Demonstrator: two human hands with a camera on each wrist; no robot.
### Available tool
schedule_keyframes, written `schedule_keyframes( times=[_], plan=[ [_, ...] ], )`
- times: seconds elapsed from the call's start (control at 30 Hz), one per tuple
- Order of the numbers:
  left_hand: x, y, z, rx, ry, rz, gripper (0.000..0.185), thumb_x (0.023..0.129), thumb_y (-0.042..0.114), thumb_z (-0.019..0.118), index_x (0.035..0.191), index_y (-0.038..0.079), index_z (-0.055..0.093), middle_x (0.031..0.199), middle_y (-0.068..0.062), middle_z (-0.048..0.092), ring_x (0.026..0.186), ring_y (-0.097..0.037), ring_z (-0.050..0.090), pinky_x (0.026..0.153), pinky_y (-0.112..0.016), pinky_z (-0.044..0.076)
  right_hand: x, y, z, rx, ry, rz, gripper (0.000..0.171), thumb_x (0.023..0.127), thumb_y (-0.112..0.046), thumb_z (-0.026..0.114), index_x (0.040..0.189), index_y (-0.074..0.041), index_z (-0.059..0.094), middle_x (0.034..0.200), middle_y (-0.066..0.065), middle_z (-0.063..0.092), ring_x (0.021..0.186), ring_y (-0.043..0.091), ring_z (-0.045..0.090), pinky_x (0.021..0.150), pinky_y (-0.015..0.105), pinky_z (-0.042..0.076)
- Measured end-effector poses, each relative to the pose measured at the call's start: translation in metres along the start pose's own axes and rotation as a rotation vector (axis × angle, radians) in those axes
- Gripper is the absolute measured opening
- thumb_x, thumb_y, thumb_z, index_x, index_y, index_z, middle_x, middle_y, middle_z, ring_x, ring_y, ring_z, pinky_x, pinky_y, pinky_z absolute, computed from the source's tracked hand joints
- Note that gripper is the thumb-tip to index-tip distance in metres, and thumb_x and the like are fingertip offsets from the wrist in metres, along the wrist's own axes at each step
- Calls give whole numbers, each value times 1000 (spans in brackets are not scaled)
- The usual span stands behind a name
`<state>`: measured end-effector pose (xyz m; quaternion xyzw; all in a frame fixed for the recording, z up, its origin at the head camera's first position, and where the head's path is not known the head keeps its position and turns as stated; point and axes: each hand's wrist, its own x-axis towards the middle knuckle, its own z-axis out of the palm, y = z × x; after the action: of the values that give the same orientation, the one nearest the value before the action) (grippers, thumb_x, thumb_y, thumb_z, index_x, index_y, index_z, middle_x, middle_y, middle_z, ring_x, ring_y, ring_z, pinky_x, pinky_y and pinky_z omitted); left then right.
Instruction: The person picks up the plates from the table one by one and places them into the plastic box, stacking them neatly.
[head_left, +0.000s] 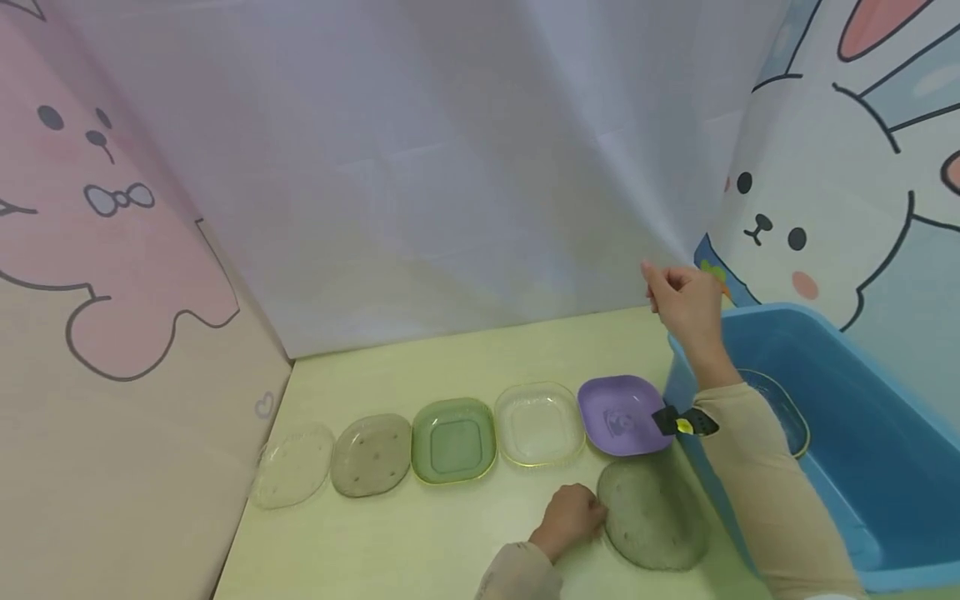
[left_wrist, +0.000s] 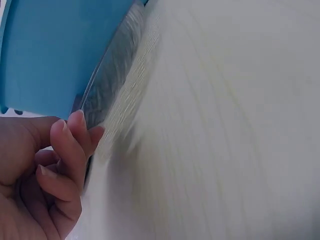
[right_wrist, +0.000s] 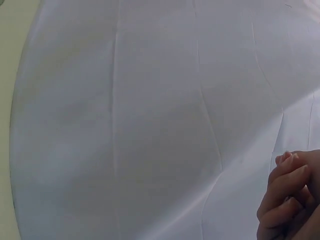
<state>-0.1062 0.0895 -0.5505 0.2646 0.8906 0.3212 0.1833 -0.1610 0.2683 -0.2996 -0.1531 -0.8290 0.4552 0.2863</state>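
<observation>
Pale cartoon curtains hang behind the yellow-green counter [head_left: 420, 542]. At its 5 o'clock edge the left hand [head_left: 572, 518] pinches the rim of a grey plate [head_left: 654, 515], beside the blue tub [head_left: 885, 467]. The right hand [head_left: 684, 302] hangs raised at 2 o'clock, fingers loosely curled, holding nothing.

A: Head view bright, even, soft light, hardly any shadow; edges bow near the blue tub [head_left: 862, 467].
B: Left wrist view smeared w/ motion blur beside that tub; right wrist view soft, washed-out.
</observation>
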Motion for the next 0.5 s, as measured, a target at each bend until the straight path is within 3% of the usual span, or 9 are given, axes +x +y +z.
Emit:
schedule_keyframes(
  times=[0.23, 0.5],
  plan=[
    [-25, -34, -40, -82, -11, 91, 28, 87, 18, 61, 61, 7, 65, 47, 3, 58, 37, 2, 40, 41, -16, 34, -7, 11, 5, -38, -57, -24, 47, 88, -47, 55, 60, -8, 57, 45, -11, 46, 40, 9, 37, 41, 27, 30],
    [-41, -67, -92, -185, 30, 43, 28, 90, 24, 57, 69, 9, 65, 53, 4, 58, 42, -1, 45, 41, -17, 33, -19, 19, 21, -73, -114, -31, 50, 90, -48, 51, 65, -5, 58, 47, -11, 47, 43, 10, 42, 43, 28, 34]
  ],
)
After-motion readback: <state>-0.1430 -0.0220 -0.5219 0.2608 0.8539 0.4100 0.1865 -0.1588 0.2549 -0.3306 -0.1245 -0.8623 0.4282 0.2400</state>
